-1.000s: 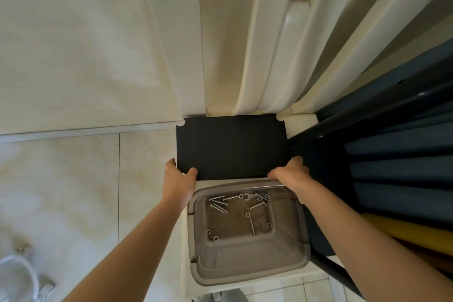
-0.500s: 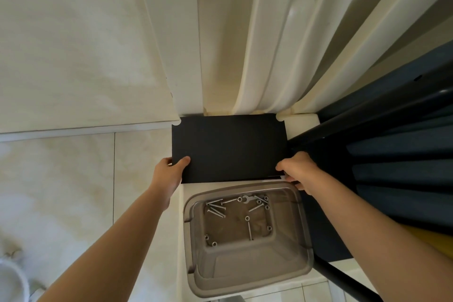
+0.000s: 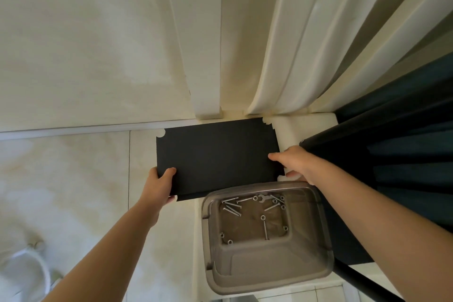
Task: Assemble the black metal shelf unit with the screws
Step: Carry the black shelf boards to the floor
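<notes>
A flat black metal shelf panel [image 3: 218, 154] with notched corners is held level above the floor and the white ledge. My left hand [image 3: 159, 186] grips its near left corner, thumb on top. My right hand [image 3: 294, 163] holds its right edge, thumb on top and fingers under. Just in front of the panel a translucent grey plastic tub [image 3: 267, 274] holds several silver screws [image 3: 231, 206], nuts and a small wrench [image 3: 263, 197]. A black shelf frame [image 3: 367, 142] with a slanting tube stands to the right.
Cream curtains [image 3: 306, 44] hang behind the panel. A white ledge [image 3: 306, 125] carries the tub. Pale tiled floor [image 3: 73, 191] lies to the left, with a white object [image 3: 27, 270] at the bottom left. Dark blue fabric [image 3: 416, 179] is folded on the right.
The panel has been lifted off the ledge and shifted left, its notched corners now showing. Both hands moved with it, the left one sliding to the near left corner.
</notes>
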